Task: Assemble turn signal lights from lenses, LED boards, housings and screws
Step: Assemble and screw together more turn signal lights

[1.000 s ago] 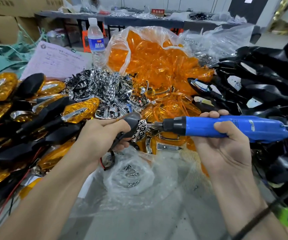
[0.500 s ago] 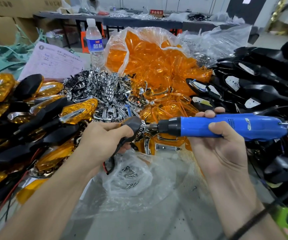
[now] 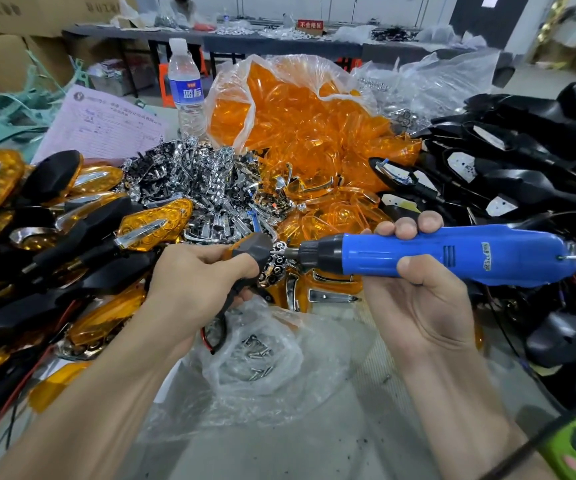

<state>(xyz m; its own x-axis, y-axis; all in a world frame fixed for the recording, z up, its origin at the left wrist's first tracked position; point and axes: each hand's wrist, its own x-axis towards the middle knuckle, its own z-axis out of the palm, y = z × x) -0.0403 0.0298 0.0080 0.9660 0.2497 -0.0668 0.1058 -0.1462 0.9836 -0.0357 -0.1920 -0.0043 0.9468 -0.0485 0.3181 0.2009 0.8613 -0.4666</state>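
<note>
Gripped black housing [image 3: 256,250] in curled left hand [image 3: 193,289]. Clenched right hand [image 3: 418,303] round blue screwdriver [image 3: 435,254], bit against housing. Found orange lenses [image 3: 314,133] in big clear bag [image 3: 345,77] behind, screws [image 3: 257,351] in crumpled bag [image 3: 288,344] just beneath housing.

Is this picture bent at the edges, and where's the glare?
Head view: the wide-angle lens stretches the forearms toward the corners; glare flecks the chrome reflector pile and clear bag of orange lenses; blue electric screwdriver and held black housing look sharp.

Grey table [image 3: 279,452] — screw bag [image 3: 254,356], amber lenses [image 3: 335,216]
</note>
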